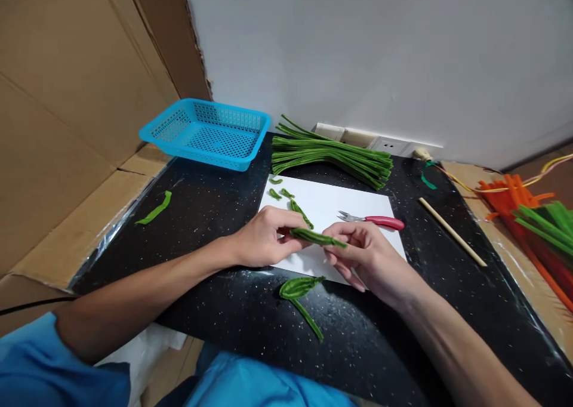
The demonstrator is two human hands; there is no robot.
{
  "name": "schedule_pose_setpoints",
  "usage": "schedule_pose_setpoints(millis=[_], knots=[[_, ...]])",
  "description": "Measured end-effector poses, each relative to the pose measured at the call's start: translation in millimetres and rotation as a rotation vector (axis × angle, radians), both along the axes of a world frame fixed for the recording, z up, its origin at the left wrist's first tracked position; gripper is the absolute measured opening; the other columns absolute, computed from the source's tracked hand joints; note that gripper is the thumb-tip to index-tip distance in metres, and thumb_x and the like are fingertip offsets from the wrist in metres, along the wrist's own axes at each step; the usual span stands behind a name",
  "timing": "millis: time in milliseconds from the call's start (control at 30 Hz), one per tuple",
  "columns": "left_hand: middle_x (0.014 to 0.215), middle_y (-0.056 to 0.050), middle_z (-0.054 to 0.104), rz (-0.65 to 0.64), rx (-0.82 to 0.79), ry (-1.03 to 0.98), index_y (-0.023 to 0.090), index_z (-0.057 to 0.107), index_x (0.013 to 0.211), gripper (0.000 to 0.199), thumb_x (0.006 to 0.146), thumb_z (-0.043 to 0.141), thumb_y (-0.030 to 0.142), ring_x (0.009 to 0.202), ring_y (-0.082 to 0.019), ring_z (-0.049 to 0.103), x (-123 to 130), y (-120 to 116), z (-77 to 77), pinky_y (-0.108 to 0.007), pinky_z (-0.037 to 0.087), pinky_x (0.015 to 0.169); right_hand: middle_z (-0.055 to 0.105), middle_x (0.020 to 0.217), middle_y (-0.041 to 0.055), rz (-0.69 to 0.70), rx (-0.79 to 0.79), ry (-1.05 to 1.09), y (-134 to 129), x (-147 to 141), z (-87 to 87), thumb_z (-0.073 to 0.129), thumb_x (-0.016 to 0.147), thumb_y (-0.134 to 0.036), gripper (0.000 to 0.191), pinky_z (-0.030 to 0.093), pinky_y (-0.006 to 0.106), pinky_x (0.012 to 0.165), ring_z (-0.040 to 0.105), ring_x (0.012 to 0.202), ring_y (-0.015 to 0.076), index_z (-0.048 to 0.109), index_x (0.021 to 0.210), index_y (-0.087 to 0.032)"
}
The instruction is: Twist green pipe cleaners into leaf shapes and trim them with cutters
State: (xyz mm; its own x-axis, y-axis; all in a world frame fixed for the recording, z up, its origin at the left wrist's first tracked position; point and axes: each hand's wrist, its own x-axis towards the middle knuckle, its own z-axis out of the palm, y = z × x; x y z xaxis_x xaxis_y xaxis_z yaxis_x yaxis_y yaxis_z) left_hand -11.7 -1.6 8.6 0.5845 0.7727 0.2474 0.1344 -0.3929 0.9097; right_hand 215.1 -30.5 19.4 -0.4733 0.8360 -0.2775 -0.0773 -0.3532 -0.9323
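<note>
Near the front edge of the tabletop [215, 204], a green loop [313, 236] is pinched by left fingers [293, 219] and right fingers [341, 230], seemingly being shaped.

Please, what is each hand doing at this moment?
Left hand: closed on one end of a green fuzzy piece.
Right hand: fingers pinching the other end of the same piece.

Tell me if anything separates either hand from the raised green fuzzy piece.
Nothing visible does: the left hand and right hand both hold the green fuzzy piece. The red-handled pliers lie beyond the right hand, not between.
</note>
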Motion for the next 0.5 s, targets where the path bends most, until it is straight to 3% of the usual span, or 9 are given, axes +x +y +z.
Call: schedule_pose_setpoints(millis=[100, 200, 267, 333, 500], knots=[[0.063, 0.003, 0.055, -0.001, -0.473, -0.203, 0.014, 0.067, 0.084, 0.017, 0.09, 0.072, 0.029, 0.05, -0.008, 0.046, 5.1, 1.5, -1.5, -0.022, 0.032, 0.048, 0.069, 0.065, 0.0004, -0.146, 0.364, -0.108, -5.1, -4.5, 1.2, 0.08, 0.091, -0.028, 0.013, 0.052, 0.022, 0.04, 0.06, 0.046, 0.0117, 0.074, 0.089, -0.016], [0.058, 0.007, 0.048, -0.084, -0.825, -0.341, 0.015, 0.06, 0.082, 0.024, 0.093, 0.072, 0.033, 0.04, -0.005, 0.041, 7.4, 0.1, 2.1, -0.019, 0.028, 0.042, 0.075, 0.083, 0.0058, -0.258, 0.892, -0.336, -10.4, -8.4, -1.5, 0.071, 0.097, -0.014, 0.006, 0.06, 0.025, 0.056, 0.07, 0.063, 0.0145, 0.074, 0.103, -0.015], [0.056, 0.008, 0.048, -0.085, -0.909, -0.355, 0.015, 0.056, 0.078, 0.028, 0.094, 0.072, 0.032, 0.038, -0.004, 0.041, 7.7, -2.3, 5.3, -0.018, 0.026, 0.04, 0.077, 0.093, 0.0093, -0.267, 1.252, -0.485, -11.1, -8.4, -5.9, 0.069, 0.096, -0.006, 0.015, 0.061, 0.028, 0.065, 0.073, 0.074, 0.0166, 0.072, 0.109, -0.014], [0.054, 0.008, 0.047, -0.08, -0.938, -0.342, 0.015, 0.054, 0.074, 0.034, 0.095, 0.073, 0.033, 0.037, -0.003, 0.042, 7.6, -4.3, 7.5, -0.017, 0.024, 0.039, 0.078, 0.094, 0.0106, -0.245, 1.499, -0.605, -9.4, -6.1, -10.7, 0.068, 0.096, -0.002, 0.019, 0.06, 0.029, 0.068, 0.074, 0.078, 0.0179, 0.07, 0.112, -0.012], [0.06, 0.004, 0.055, -0.175, -0.963, -0.323, 0.014, 0.059, 0.08, 0.029, 0.097, 0.07, 0.034, 0.042, -0.006, 0.052, 8.2, -6.3, 7.2, -0.018, 0.035, 0.041, 0.078, 0.091, 0.0079, -0.228, 1.648, -0.737, -4.6, 1.9, -16.8, 0.067, 0.097, -0.001, 0.021, 0.053, 0.028, 0.06, 0.072, 0.072, 0.016, 0.067, 0.116, -0.011]])
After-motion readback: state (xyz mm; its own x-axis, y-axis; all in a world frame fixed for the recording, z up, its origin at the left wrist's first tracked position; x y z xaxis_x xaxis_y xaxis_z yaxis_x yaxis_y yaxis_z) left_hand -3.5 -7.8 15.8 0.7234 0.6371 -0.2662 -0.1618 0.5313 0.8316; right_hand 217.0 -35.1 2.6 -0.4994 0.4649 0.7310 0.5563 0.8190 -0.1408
